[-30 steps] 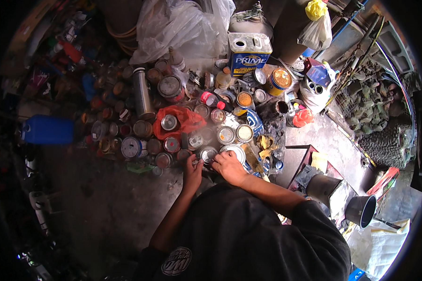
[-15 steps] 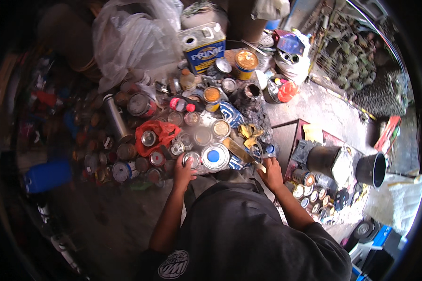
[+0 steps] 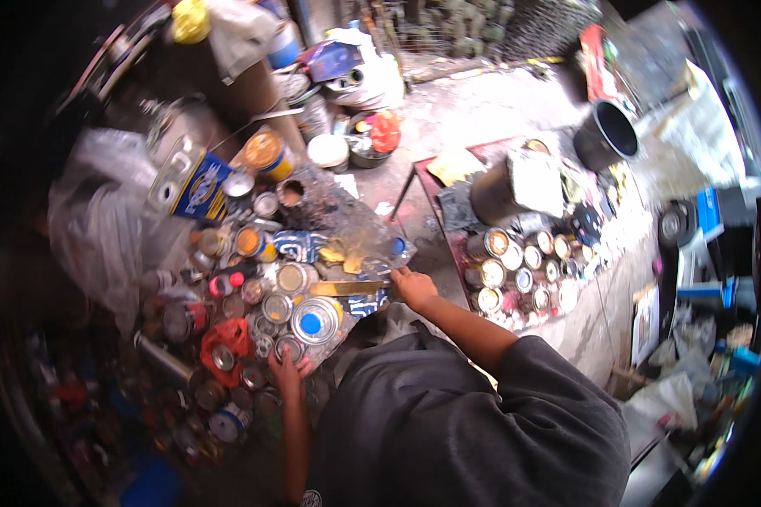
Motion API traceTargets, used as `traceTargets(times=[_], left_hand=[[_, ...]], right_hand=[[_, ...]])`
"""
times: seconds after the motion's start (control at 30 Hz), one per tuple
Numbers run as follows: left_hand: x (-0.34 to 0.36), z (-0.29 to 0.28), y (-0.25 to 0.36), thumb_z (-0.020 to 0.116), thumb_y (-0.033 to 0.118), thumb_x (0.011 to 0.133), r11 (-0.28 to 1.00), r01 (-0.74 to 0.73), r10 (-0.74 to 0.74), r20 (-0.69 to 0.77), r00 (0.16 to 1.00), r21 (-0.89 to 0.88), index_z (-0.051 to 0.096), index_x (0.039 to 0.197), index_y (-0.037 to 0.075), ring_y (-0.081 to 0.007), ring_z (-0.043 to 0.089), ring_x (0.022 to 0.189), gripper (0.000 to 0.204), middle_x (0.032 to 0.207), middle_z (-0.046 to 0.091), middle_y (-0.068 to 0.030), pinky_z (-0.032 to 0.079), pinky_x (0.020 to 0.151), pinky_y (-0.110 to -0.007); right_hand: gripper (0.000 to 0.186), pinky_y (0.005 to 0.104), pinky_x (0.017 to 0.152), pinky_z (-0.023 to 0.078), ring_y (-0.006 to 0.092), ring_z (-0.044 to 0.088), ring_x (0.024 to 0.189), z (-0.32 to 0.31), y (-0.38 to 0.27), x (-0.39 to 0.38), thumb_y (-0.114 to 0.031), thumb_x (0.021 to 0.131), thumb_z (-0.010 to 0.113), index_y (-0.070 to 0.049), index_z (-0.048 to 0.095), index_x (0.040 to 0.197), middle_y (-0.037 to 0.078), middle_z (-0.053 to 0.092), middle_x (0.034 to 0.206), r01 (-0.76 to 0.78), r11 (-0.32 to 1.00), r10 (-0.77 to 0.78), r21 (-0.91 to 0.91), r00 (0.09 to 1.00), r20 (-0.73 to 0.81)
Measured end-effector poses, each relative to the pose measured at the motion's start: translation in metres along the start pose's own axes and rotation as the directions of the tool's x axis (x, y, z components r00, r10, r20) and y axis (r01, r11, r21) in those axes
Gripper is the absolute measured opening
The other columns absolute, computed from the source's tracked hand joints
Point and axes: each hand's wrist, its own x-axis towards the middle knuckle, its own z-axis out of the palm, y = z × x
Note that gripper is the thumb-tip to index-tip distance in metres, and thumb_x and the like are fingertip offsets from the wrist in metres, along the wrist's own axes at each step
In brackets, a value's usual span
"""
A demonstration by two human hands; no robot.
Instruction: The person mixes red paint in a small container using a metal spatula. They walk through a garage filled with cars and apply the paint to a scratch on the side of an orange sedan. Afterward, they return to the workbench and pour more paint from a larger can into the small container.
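In the head view my left hand point(image 3: 291, 372) is at the near edge of the cluttered worktable, its fingers closed around a small round can point(image 3: 288, 348). Just beyond it stands a larger open-looking tin point(image 3: 316, 319) with a blue disc on its lid. To the right, my right hand point(image 3: 416, 290) is closed at the end of a flat wooden stick point(image 3: 347, 288). That stick points left across the table, towards a can with a pale top point(image 3: 297, 278). Blue-and-white patterned material point(image 3: 367, 304) lies beneath the stick, near crumpled yellow material point(image 3: 340, 256).
A red plastic bag point(image 3: 227, 346) and a metal cylinder point(image 3: 166, 358) lie to the left. Behind stand a blue-and-yellow rectangular can point(image 3: 199, 188) and an orange-topped tin point(image 3: 267, 152). At right, a low red-edged table point(image 3: 450, 260) carries several cans beside a black bucket point(image 3: 605, 135).
My view has swung to the right, so the worktable sits further left and more of the low table shows. Both hands stay by the same can and stick.
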Motion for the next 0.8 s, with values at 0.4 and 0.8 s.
traceTargets(times=[0.4,0.8], left_hand=[[-0.039,-0.019,-0.01,0.057,0.036,0.106,0.947,-0.197,0.169,0.126,0.978,0.255,0.025,0.159,0.015,-0.0266,0.069,0.091,0.065,0.153,0.043,-0.0135,0.059,0.062,-0.036],[-0.043,-0.065,-0.08,0.066,0.024,0.103,0.843,-0.383,0.188,0.461,0.868,0.378,0.04,0.152,0.004,-0.0202,0.068,0.09,0.059,0.133,0.059,-0.0152,0.056,0.064,-0.03]], right_hand=[[0.032,0.0558,0.077,0.054,0.0447,0.069,0.094,-0.054,-0.03,-0.161,-0.022,0.091,0.069,-0.008,0.053,0.114,0.019,0.066,0.107,-0.29,0.853,0.446,0.433,0.836,-0.318],[0.022,0.0345,0.066,0.05,0.0142,0.061,0.074,-0.028,0.102,-0.259,-0.018,0.092,0.071,0.0,0.065,0.103,0.006,0.065,0.081,-0.191,0.37,0.879,0.909,0.387,-0.276]])
